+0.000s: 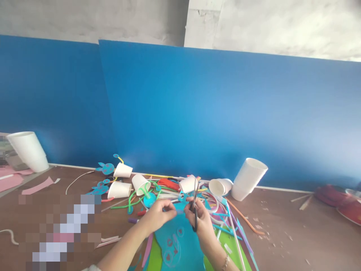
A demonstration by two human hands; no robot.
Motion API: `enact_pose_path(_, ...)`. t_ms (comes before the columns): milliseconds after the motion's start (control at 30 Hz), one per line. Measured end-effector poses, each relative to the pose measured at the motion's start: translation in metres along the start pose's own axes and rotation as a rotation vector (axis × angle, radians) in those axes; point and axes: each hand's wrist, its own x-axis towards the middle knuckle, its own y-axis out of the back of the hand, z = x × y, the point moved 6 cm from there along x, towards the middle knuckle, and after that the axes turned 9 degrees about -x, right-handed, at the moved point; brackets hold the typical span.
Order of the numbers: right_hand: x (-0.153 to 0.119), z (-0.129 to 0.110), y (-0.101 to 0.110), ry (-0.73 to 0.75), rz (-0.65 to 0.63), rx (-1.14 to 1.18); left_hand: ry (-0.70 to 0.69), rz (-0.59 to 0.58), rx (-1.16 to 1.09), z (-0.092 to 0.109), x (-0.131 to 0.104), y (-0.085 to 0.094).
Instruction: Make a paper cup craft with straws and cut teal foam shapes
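A brown counter (pixel 296 229) runs the width of the view, its far edge against two blue panels: a left panel (pixel 50 101) set slightly behind a right panel (pixel 225 113) that overlaps it. Above the panels rises a rough white wall (pixel 267 26) with a vertical seam near the middle. Soft, even light falls across everything.

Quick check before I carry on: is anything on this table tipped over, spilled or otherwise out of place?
Yes. Several paper cups lie on their sides, and a cup stack leans against the blue board. Paper scraps litter the table right of the right hand.
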Motion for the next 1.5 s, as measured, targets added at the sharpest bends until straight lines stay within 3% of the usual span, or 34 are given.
enact_pose_path(67,-0.001,0.001,0.000,0.003,0.022,0.006,0.016,0.016,-0.089,-0.002,0.001,0.000)
enact_pose_path(200,-0.005,0.000,-0.001,0.049,0.067,0.021,0.064,-0.060,-0.364,-0.012,0.003,-0.014)
enact_pose_path(333,-0.008,0.001,-0.005,0.062,0.038,0.018,-0.035,-0.005,-0.442,-0.013,0.007,-0.017)
enact_pose_path(600,-0.010,0.017,-0.025,-0.066,-0.224,-0.125,-0.052,0.185,-0.470,0.001,0.001,0.002)
enact_pose_path(733,-0.015,0.018,-0.032,-0.103,-0.340,-0.149,-0.035,0.205,-0.400,0.003,0.000,0.003)
enact_pose_path(1500,-0.014,0.017,-0.031,-0.101,-0.333,-0.145,-0.057,0.121,-0.557,0.008,-0.002,-0.005)
